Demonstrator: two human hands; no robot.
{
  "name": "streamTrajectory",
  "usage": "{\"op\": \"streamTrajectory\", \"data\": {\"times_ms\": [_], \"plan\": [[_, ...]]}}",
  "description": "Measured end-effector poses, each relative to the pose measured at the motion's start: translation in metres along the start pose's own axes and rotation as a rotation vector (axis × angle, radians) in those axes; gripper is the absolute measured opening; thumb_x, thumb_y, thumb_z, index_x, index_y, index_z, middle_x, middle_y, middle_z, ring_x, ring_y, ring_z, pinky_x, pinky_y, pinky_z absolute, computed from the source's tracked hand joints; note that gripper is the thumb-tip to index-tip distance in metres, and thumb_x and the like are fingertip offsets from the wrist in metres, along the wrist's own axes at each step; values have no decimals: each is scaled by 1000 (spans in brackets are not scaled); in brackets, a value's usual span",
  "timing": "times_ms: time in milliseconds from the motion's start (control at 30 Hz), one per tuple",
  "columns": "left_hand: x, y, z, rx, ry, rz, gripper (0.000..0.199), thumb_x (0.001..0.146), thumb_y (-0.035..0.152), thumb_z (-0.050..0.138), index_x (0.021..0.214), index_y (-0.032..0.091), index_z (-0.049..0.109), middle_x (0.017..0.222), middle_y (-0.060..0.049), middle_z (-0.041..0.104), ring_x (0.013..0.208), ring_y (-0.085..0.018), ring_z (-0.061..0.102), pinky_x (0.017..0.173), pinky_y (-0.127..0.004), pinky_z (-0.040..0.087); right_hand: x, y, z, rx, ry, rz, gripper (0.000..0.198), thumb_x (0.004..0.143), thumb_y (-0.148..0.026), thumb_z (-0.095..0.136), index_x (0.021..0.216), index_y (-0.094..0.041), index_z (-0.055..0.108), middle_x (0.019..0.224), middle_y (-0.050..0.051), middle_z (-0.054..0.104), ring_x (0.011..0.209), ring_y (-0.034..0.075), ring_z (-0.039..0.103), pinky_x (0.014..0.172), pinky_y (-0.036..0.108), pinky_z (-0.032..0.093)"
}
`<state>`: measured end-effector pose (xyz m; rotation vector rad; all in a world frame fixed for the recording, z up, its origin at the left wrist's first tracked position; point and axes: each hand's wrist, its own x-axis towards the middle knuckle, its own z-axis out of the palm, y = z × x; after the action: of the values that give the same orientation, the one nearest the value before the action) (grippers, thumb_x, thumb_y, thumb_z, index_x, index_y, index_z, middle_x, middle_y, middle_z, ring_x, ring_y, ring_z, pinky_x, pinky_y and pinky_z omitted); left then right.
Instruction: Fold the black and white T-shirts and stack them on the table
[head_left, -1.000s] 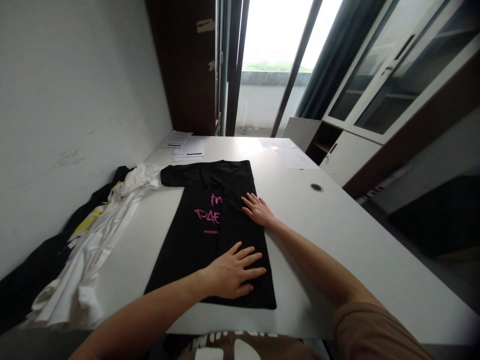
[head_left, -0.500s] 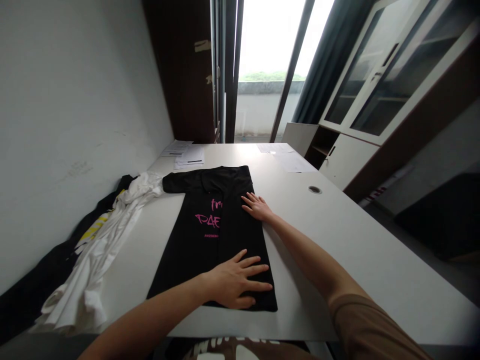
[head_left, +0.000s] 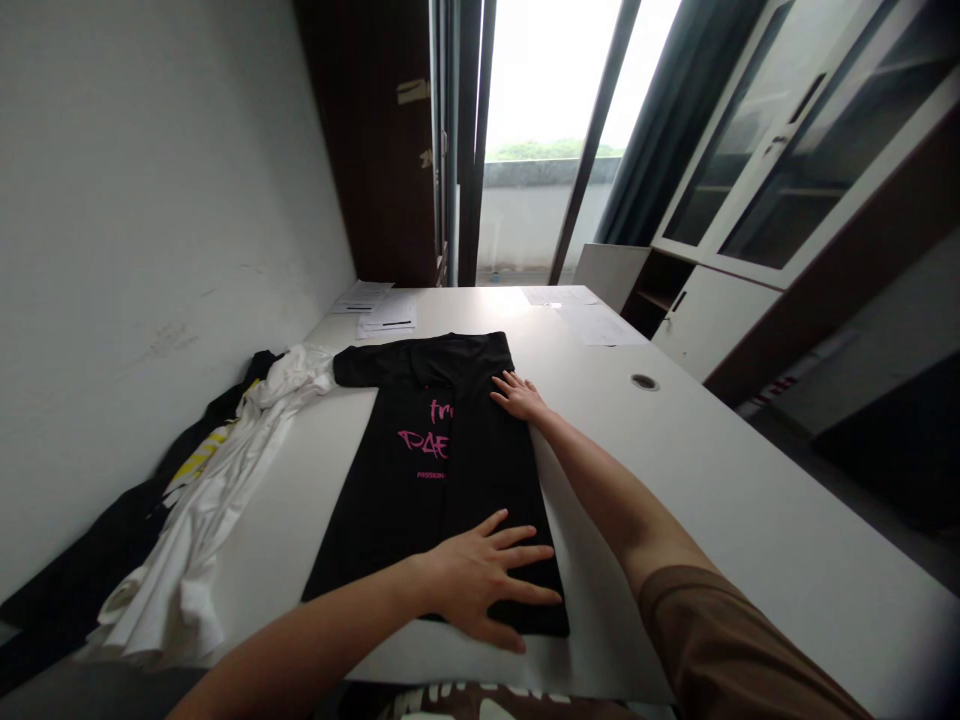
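A black T-shirt (head_left: 390,510) with pink lettering lies on the white table, its right side folded inward over part of the print. One sleeve sticks out to the left at the far end. My left hand (head_left: 484,580) rests flat with spread fingers on the folded part near the hem, its thumb close to the bottom edge. Farther up, my right hand (head_left: 519,396) lies on the shirt's right folded edge below the shoulder, fingers stretched out. Neither hand grips anything.
Along the table's left side by the wall lie a crumpled white garment (head_left: 217,510) and a black one with yellow print (head_left: 127,530). Papers (head_left: 386,312) sit at the far left, more sheets (head_left: 600,325) at the far right. A cable hole (head_left: 645,382) is in the white table (head_left: 675,480).
My left hand has slid slightly toward the hem, and my right hand has shifted a little up along the folded edge. The whole view has moved slightly.
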<state>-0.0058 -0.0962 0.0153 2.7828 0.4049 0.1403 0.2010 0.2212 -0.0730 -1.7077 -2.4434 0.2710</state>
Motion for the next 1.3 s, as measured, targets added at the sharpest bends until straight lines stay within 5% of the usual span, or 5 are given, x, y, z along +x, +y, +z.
{"op": "streamTrajectory", "data": {"times_ms": [367,633,833,1033,1300], "plan": [[0,-2,3,2,15,-14,62,96,61,57,151,34,49,167,-4,32,155,-34,25,124,-62,18,6,-7,-7,28,61,97,67,102,-63,32,159,-29,37,169,7,24,156,27,19,124,53,17],[-1,-8,9,-84,63,-36,53,102,58,46,148,31,53,163,-3,41,154,-28,29,126,-57,15,-58,-21,3,-17,104,12,63,103,-59,36,157,-28,43,167,5,28,156,29,21,125,49,23],[-2,-10,13,-89,77,-18,53,98,54,56,146,32,56,162,-4,42,153,-32,31,125,-59,18,-118,-33,3,-6,92,-124,61,102,-59,40,156,-31,43,168,2,28,157,27,18,126,50,20],[-2,-10,16,-99,109,-12,52,98,54,56,145,32,56,161,-3,43,152,-32,33,125,-58,17,-168,-48,2,4,119,-226,66,102,-61,41,161,-33,34,167,1,28,157,25,15,127,52,20],[0,-10,22,-164,164,-44,42,101,45,54,141,33,59,156,-4,50,150,-29,38,125,-58,18,-155,-53,-2,-40,58,-224,61,102,-59,43,158,-36,39,168,0,25,157,27,18,126,53,20]]}}
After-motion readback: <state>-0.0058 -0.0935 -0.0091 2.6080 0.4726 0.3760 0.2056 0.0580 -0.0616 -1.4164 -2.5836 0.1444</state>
